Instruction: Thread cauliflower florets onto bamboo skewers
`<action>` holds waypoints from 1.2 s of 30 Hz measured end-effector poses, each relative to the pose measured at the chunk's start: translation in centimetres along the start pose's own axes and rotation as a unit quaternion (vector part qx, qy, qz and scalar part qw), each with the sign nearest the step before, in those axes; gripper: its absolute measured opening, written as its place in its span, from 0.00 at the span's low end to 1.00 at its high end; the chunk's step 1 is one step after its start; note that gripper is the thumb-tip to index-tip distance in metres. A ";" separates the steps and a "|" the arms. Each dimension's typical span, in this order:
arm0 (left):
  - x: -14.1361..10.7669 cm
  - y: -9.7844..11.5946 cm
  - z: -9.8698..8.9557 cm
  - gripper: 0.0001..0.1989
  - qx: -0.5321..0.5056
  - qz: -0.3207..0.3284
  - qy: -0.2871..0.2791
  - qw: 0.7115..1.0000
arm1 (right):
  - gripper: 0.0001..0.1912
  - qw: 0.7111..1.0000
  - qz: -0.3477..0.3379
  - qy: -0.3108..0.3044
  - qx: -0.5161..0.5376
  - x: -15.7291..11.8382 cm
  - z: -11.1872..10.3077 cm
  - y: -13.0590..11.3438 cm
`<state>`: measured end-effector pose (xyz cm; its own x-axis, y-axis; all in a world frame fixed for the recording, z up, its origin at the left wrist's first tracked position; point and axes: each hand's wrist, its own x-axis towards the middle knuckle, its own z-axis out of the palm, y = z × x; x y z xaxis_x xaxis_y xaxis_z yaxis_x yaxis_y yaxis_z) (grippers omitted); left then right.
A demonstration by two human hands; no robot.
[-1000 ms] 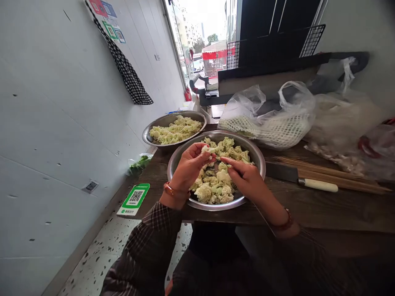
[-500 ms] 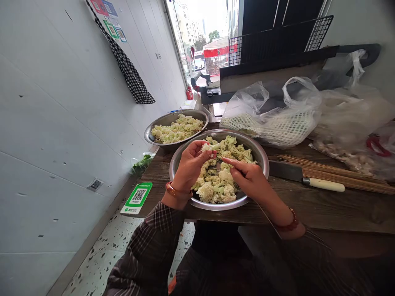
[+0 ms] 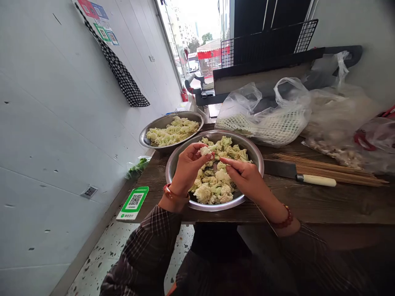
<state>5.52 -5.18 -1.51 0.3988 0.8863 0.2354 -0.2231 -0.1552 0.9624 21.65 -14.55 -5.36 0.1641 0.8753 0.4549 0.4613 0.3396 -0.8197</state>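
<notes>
My left hand pinches a small cauliflower floret above the near metal bowl. Close to its right, my right hand is closed on a thin skewer, whose rear part sticks out below the palm along the wrist. The skewer's tip is too small to make out by the floret. Beneath both hands, cauliflower pieces fill much of the bowl. Behind it on the left, a second metal bowl holds more cauliflower with thin sticks among it.
On the dark wooden table, a cleaver lies right of the near bowl, beside a bundle of skewers. Plastic bags stand at the back right. A green QR card lies at the left edge; a wall rises beyond it.
The whole view has shifted slightly, so the table items appear further left. Both hands keep nearly the same pose over the bowl, with the floret and skewer still held.
</notes>
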 end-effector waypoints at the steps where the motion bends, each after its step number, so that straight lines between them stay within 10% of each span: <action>1: 0.0 0.0 0.0 0.18 0.000 -0.002 -0.001 1.000 | 0.21 1.000 -0.002 0.003 0.001 0.0 0.0 0.0; 36: -0.5 -0.3 0.5 0.14 0.087 -0.010 -0.079 0.993 | 0.13 0.995 0.002 0.088 0.039 0.4 0.6 0.4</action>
<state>5.85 -5.78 -1.83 0.5391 0.8125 0.2218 -0.0617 -0.2246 0.9725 21.38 -13.86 -5.69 0.3195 0.8045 0.5008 0.3928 0.3685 -0.8426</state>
